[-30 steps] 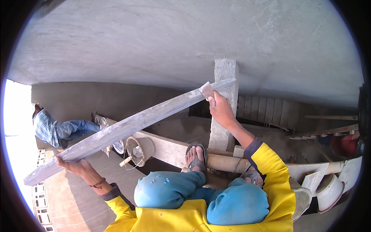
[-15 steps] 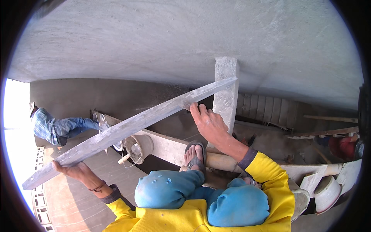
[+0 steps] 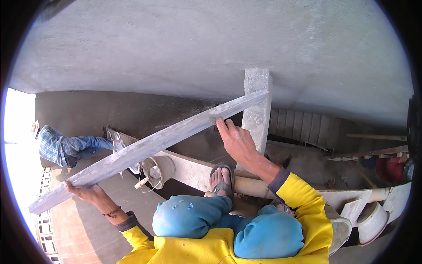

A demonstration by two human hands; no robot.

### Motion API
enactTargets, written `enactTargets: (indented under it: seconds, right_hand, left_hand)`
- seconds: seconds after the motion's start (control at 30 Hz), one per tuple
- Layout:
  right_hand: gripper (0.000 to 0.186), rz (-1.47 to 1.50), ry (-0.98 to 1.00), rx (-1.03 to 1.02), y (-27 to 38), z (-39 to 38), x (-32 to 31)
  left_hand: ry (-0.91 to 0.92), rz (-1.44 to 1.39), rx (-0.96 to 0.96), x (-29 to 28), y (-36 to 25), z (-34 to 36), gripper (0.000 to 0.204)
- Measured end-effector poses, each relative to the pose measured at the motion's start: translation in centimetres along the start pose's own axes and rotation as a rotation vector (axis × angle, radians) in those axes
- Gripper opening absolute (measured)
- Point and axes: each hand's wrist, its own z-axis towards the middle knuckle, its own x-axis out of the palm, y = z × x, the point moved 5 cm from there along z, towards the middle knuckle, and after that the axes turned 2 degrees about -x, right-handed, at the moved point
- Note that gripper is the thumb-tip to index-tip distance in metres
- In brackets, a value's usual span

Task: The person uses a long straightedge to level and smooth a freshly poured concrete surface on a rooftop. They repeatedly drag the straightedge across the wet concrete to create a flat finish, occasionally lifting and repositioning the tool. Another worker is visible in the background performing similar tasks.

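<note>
Grasping a long grey board (image 3: pixel 154 141), the left hand (image 3: pixel 89 193) closes around its lower left end, thumb over the face. The board slants across the view, above the person's knees, rising to the right until its far end overlaps a rough concrete post (image 3: pixel 254 121); whether the two touch, I cannot tell. The right hand (image 3: pixel 237 139) is clenched on a small flat scraper (image 3: pixel 212 118), mostly hidden by the fingers, whose blade meets the board's face right of its middle. Pale smears and streaks mottle the board, and they look like residue rather than lettering. Yellow sleeves (image 3: pixel 303 193) with dark cuffs cover the arms, a dark bracelet (image 3: pixel 111 213) circles the left wrist, and the blue trousers (image 3: pixel 189 215) have small frayed holes over one knee. A sandalled foot (image 3: pixel 223 176) is set near a bamboo pole (image 3: pixel 252 185). Beneath the board, a stained bucket (image 3: pixel 163 170) with a wire handle and pale grip tilts beside a plank; any marking on it is too small to read. Two more pale buckets (image 3: pixel 372 222) sit at lower right. At far left is a co-worker (image 3: pixel 53 145) in a checked shirt and jeans. Smooth grey plaster (image 3: pixel 211 48) spans the top.
</note>
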Motion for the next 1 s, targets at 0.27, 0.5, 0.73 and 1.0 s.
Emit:
enactTargets:
  seconds: [0.27,0.5,0.73,1.0]
  right_hand:
    - [0.022,0.191,-0.113,0.416,-10.6,-1.9,0.4]
    - [0.023,0.335,-0.19,0.753,-13.8,-6.9,3.4]
    - [0.045,0.565,-0.402,0.467,-14.6,-2.8,0.8]
    - [0.071,0.684,-0.21,0.22,-13.4,3.9,1.3]
  left_hand:
    - [-0.093,0.002,-0.056,-0.9,2.5,2.5,0.092]
    - [-0.088,-0.044,-0.188,4.7,7.8,9.6,0.105]
    - [0.028,-0.262,-0.05,11.2,6.1,9.8,0.08]
    - [0.115,-0.382,-0.032,13.8,3.6,5.4,0.079]
